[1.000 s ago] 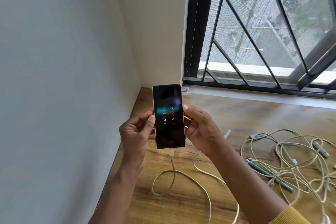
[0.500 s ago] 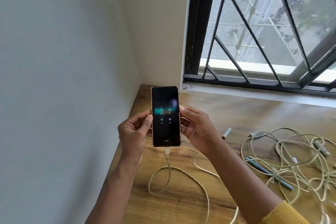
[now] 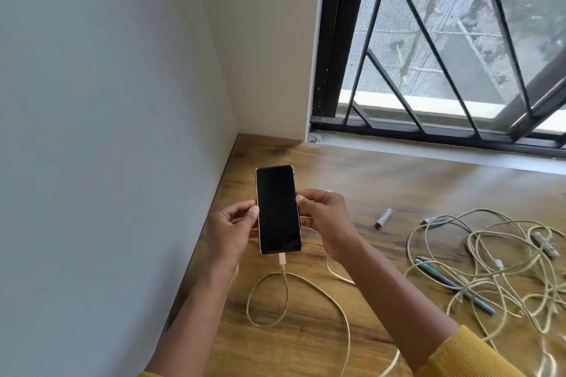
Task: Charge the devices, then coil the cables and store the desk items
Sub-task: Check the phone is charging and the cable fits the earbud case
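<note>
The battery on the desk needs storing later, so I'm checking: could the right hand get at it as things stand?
Probably yes, once freed: the right hand now grips the phone, but the battery lies alone on bare desk just beyond it, clear of the cable tangle.

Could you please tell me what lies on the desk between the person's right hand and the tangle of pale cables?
In the head view, a small silver cylinder, seemingly a battery, lies alone on the wooden desk between the right hand and the tangled pale cables.

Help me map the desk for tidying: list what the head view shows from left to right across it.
left hand → phone → right hand → small silver cylinder → blue pen → tangled cables
</note>
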`<state>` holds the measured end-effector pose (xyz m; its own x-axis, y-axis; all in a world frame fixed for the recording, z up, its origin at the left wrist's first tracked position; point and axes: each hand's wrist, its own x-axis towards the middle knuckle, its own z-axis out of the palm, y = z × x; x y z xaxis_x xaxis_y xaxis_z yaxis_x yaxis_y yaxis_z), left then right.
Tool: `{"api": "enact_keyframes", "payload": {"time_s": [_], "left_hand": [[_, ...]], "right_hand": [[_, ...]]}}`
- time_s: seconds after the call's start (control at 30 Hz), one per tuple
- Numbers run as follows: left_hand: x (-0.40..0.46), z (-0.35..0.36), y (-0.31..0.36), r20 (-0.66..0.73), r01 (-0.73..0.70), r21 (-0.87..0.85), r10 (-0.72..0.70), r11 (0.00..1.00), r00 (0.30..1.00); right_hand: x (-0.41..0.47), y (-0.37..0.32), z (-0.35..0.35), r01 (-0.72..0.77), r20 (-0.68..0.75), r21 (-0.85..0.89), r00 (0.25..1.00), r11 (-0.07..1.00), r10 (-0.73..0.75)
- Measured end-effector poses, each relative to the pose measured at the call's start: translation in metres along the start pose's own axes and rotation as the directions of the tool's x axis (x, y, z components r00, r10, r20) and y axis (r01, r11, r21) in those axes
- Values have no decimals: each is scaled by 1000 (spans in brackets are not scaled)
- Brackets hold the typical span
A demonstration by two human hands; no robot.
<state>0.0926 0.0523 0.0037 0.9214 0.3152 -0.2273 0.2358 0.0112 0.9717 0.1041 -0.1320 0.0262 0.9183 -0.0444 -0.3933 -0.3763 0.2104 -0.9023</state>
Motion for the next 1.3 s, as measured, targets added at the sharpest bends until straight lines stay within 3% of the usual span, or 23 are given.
{"api": "enact_keyframes", "payload": {"time_s": [0.2,0.4,0.8,1.13,1.3], "left_hand": [[7,1,-16,-6,47,231,-47,972,999],[12,5,-25,-4,34,420,-35,907,999],[17,8,-27,18,-17,626,7,780,1000],[9,22,-15,61,-160,721,168,675,984],[6,47,-14,228,-355,716,279,601,933]], "right_hand": [[14,30,1,-110,-132,-309,989,945,72],[19,39,7,-105,-244,-470,970,876,-14],[29,42,13,-66,-221,-678,968,732,-117],[30,40,-3,32,-160,-739,962,673,-221],[27,24,-27,84,-186,-791,910,607,-369]]}}
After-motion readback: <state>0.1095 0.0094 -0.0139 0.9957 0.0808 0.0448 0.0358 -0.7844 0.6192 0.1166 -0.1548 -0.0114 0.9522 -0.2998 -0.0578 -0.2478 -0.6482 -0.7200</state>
